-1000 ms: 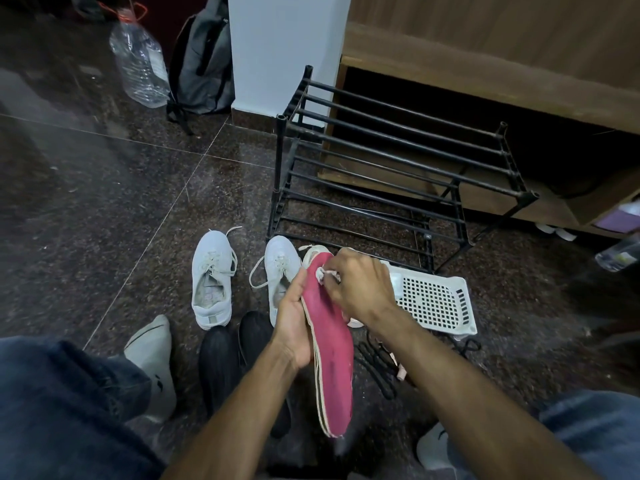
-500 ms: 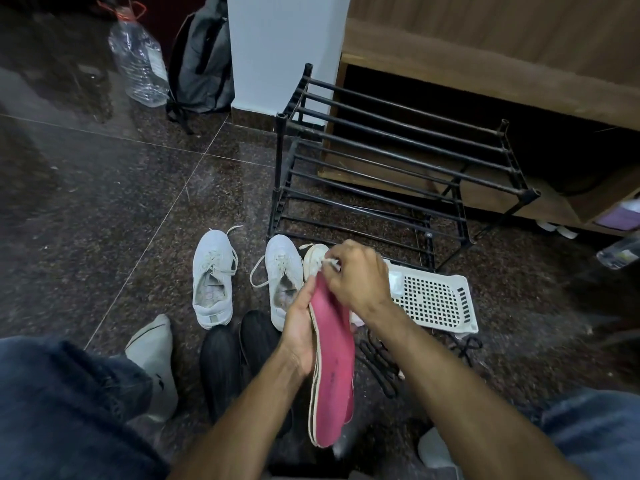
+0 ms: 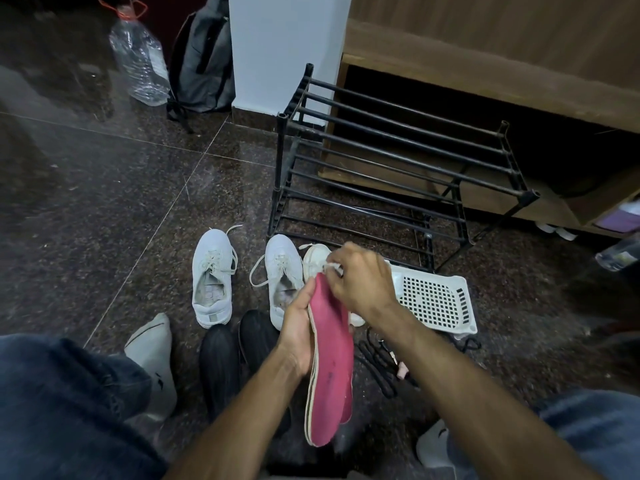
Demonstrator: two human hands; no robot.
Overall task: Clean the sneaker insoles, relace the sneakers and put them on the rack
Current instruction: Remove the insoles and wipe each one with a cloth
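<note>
My left hand [image 3: 297, 336] grips pink insoles [image 3: 330, 368] by their left edge, holding them upright over the floor. My right hand [image 3: 360, 278] pinches a small white wipe [image 3: 333, 267] against the top end of the insoles. Two white laced sneakers stand on the floor, one at the left [image 3: 212, 277] and one [image 3: 282, 275] just behind my left hand. A third white shoe [image 3: 315, 259] is partly hidden behind my hands. The black metal shoe rack [image 3: 398, 174] stands behind them with bare shelves.
A white perforated plastic basket [image 3: 433, 299] lies right of my hands, black laces [image 3: 377, 362] in front of it. Two black insoles [image 3: 235, 358] lie near my knees. My socked feet [image 3: 154, 355] rest on the dark floor. A water bottle [image 3: 140, 60] and grey backpack [image 3: 204, 60] stand far left.
My right hand with the wipe has stayed at the top end of the insoles, which have tilted slightly more upright and shifted a little lower in my left hand.
</note>
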